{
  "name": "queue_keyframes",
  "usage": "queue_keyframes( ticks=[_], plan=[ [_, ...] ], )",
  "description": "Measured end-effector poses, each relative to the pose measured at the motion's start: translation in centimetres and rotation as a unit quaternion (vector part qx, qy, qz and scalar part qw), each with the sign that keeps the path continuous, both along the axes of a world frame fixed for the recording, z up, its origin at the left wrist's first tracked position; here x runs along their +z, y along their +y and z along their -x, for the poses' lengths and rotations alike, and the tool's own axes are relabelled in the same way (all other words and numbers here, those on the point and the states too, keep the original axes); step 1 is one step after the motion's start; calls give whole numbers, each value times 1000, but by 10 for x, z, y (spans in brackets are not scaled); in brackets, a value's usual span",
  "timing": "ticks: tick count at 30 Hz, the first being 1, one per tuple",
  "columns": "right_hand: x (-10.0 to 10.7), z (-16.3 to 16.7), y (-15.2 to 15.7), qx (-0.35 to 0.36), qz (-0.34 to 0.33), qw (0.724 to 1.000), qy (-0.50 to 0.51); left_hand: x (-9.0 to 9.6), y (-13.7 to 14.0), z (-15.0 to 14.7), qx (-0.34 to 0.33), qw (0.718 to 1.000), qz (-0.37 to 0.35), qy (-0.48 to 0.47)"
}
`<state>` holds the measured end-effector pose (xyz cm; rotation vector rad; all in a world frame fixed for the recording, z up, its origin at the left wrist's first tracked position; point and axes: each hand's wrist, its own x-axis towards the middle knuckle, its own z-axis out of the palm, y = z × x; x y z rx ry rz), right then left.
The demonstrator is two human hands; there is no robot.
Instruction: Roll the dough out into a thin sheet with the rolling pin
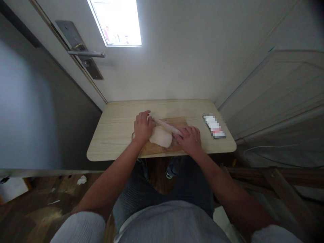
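A pale wooden rolling pin [167,126] slants across a flattened piece of dough [161,137], near the dough's far edge. My left hand [143,126] is closed around the pin's left end, though part of its grip is hidden. At the right end, lower in the view, my right hand [189,139] is wrapped on the pin. Under the dough lies a wooden cutting board [181,120], marked with whitish flour. A bit of a metal ring shows at the board's left, beside my left wrist.
The board lies on a small light-wood table [113,131] with rounded corners. A phone [214,126], its screen blurred out, lies on the right side. A door with a lever handle [87,54] stands directly behind the table. Wooden beams [278,184] are at lower right.
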<state>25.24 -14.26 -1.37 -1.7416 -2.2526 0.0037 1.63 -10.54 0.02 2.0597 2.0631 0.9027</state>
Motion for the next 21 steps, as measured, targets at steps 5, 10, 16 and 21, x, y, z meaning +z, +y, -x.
queue_keyframes(
  ticks=[5,10,16,21],
  plan=[
    [-3,-10,-5,-65,-11,996,53,3,-15,-6,-25,994,105,30],
    [-14,-16,-9,-76,-9,990,122,4,-8,-23,-128,972,181,78],
    [-23,-16,-13,-86,-2,981,173,6,8,-24,-125,969,204,53],
    [-26,-13,-16,-79,-11,980,181,7,21,-16,-139,953,269,-4]
  ],
)
